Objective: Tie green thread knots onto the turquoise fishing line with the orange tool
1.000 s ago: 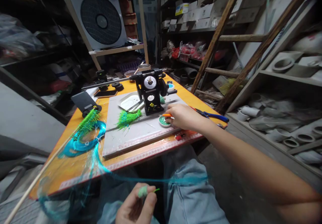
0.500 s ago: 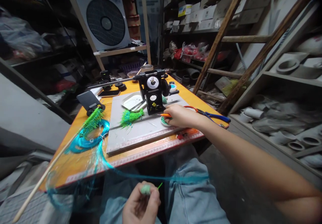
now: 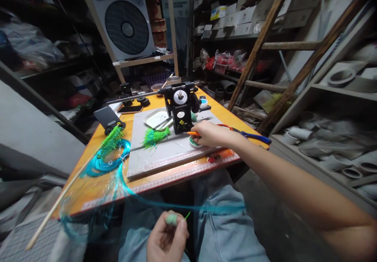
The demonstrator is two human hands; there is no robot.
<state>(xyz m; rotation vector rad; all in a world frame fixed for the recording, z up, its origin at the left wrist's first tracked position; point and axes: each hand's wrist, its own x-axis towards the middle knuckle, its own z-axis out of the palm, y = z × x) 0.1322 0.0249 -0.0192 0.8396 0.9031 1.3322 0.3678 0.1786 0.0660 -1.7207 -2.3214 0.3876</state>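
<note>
My left hand (image 3: 167, 236) is low over my lap, thumb and forefinger pinched on a thin green strand (image 3: 187, 215) that sticks up past the fingertips. Pale green tape (image 3: 171, 219) wraps one finger. My right hand (image 3: 209, 133) reaches over the table, closed on a slim orange pointed tool (image 3: 193, 133) whose exact kind I cannot make out. Right under those fingers sits a small round white dish (image 3: 194, 144) holding tiny green pieces, partly hidden by the hand. Just behind stands a black hand-cranked winding machine (image 3: 182, 109) with a dial. A heap of green bristly pieces (image 3: 156, 136) lies left of it.
Blue-handled pliers (image 3: 255, 137) lie on the table's right. A coil of blue line (image 3: 110, 162) rests at the left, its strands trailing over my lap. A wooden stick (image 3: 59, 203) with green bristles overhangs the table edge. A white tray (image 3: 146, 121) sits behind the heap.
The whole view has shifted slightly to the right. Both hands keep nearly the same pose, the right one still at the white dish.
</note>
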